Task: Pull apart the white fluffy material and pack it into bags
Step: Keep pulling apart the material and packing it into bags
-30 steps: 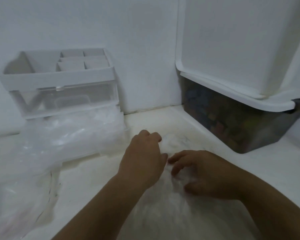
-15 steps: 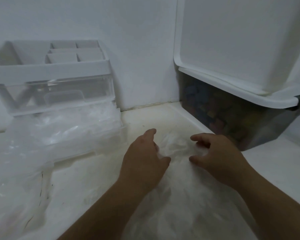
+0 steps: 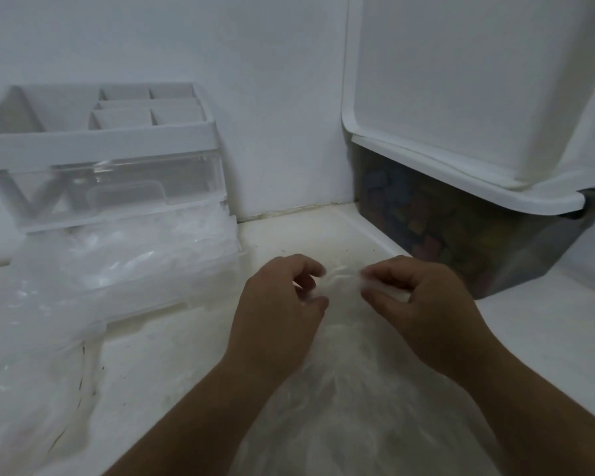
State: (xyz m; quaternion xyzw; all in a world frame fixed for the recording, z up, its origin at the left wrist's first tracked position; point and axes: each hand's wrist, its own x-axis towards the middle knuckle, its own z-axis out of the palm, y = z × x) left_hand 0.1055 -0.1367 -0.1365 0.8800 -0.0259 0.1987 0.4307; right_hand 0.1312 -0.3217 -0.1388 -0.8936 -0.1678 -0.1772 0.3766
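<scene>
A clear plastic bag [image 3: 358, 407] filled with white fluffy material lies on the white table in front of me, between my forearms. My left hand [image 3: 279, 310] and my right hand [image 3: 423, 304] are raised side by side over the bag's far end. Each pinches one side of a thin, blurred white wisp [image 3: 340, 281] stretched between the fingertips. Whether that wisp is fluff or the bag's plastic mouth I cannot tell.
A heap of clear plastic bags [image 3: 83, 286] spreads over the left of the table. Behind it stands a white organiser with a clear drawer [image 3: 100, 166]. At the right a dark bin of coloured blocks [image 3: 461, 235] sits under a white lid [image 3: 461, 187].
Both hands have lifted off the filled bag and moved apart. They now pinch a wisp stretched between them, where before they pressed on the bag's top.
</scene>
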